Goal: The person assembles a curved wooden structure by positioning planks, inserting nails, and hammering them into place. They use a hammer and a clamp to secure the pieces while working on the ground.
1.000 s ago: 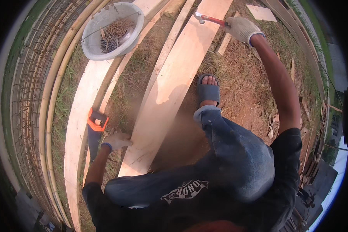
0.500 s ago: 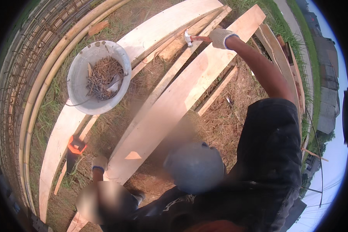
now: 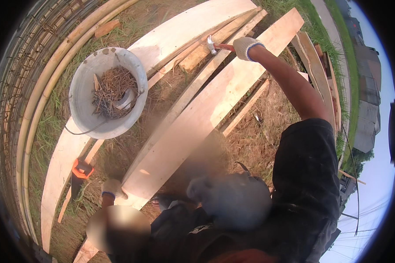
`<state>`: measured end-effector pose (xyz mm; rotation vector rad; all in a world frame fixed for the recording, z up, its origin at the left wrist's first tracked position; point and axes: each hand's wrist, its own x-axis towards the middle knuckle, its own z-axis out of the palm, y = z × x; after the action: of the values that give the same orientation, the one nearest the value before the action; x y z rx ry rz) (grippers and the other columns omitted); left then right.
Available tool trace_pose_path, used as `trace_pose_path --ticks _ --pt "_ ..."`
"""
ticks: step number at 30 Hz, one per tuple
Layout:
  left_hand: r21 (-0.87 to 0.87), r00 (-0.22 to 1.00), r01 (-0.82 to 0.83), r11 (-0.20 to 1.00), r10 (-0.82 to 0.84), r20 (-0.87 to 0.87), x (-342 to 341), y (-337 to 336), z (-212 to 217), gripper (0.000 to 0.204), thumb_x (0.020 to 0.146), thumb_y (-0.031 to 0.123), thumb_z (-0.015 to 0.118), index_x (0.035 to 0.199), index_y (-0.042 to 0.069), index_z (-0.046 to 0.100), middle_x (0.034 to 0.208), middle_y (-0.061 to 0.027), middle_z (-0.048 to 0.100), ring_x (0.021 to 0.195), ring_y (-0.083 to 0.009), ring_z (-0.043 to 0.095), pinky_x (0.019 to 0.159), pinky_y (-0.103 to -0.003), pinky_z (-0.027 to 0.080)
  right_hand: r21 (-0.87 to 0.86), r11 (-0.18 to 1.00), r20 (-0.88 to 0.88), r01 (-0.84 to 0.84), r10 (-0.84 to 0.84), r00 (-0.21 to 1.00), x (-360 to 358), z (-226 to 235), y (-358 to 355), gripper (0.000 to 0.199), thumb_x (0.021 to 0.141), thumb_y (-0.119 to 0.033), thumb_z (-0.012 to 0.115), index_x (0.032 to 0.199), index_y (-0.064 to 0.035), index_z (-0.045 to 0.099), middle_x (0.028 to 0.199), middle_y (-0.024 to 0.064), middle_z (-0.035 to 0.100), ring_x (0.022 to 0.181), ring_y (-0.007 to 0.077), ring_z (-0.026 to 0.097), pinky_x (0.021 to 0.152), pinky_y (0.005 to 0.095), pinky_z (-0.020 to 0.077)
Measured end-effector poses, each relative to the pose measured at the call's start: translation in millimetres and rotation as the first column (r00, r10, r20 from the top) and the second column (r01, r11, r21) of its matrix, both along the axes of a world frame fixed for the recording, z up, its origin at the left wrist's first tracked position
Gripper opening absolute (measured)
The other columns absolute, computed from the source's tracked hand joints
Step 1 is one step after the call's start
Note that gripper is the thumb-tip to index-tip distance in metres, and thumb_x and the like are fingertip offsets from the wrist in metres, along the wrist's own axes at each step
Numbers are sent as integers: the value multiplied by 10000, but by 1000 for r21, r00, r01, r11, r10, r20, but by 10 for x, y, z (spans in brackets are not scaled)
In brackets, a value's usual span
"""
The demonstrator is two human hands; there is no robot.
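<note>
My right hand (image 3: 245,48), in a pale knit glove, is closed round the handle of a claw hammer (image 3: 212,45). The hammer's metal head points left, over the far part of a long, pale wooden board (image 3: 197,120). That board runs from the lower middle to the upper right. At its near end my left hand (image 3: 113,188), also gloved, grips the left edge; its fingers are partly hidden. Left of that hand a handsaw (image 3: 80,170) with an orange and black handle lies by another board. A whitish bucket (image 3: 77,103) holds many nails (image 3: 113,90).
A wide pale board (image 3: 175,33) extends behind the bucket. Bamboo poles (image 3: 52,83) and a stack of rusty rebar mesh (image 3: 19,74) line the left. More timber (image 3: 314,65) lies at right, beyond my forearm. Grass and dry soil surround everything. A blurred grey round shape (image 3: 237,199) hides some ground.
The view has shifted slightly, moving the bucket and saw a little left in the picture. My right hand and the hammer are a little further left. Both hands keep their grip.
</note>
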<state>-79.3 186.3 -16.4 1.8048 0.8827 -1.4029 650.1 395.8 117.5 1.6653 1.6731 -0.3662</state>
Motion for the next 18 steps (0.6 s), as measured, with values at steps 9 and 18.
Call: trace_pose_path --ticks 9,18 --pt "53 998 40 998 -43 49 -98 -60 -35 650 580 562 889 978 51 836 1026 -223 789 1021 -369 766 940 -458 605 143 983 -33 117 -114 993 -99 285 55 265 867 -167 680 1047 1 781 1008 262 768 990 417 759 850 516 600" --pt "47 999 24 999 -22 -44 18 -65 232 651 588 541 928 1009 52 838 1085 -204 792 1083 -346 757 954 -458 602 -25 979 49 200 -199 979 -48 -387 102 500 1013 -384 591 1437 -123 646 1179 234 763 1111 396 744 952 528 572"
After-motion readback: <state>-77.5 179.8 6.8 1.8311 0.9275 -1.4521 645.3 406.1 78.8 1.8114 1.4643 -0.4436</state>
